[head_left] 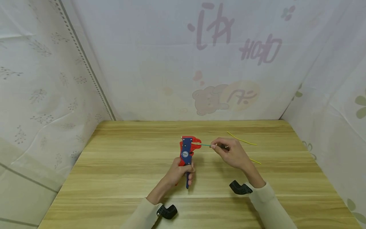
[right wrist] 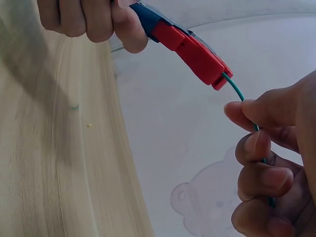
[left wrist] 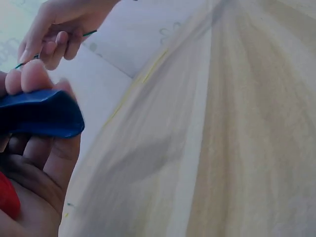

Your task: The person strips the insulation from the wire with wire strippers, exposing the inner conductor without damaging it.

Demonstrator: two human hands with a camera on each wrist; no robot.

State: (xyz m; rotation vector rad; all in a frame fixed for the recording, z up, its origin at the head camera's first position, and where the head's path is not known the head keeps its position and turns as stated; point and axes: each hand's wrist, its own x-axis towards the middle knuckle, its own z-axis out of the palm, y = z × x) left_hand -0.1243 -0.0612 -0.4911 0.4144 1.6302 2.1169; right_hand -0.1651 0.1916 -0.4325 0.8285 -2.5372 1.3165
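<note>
My left hand grips the handles of a red and blue wire stripper, its head pointing up and its mouth turned to the right. My right hand pinches a thin green wire between thumb and index finger. In the right wrist view, one end of the green wire sits in the red mouth of the stripper. The rest of the wire runs back under the curled fingers. A blue handle lies across the left fingers in the left wrist view.
Two yellow wires lie on the wooden table, near and partly behind the right hand. Small green and yellow scraps lie on the tabletop. Printed cloth hangs around the back and sides.
</note>
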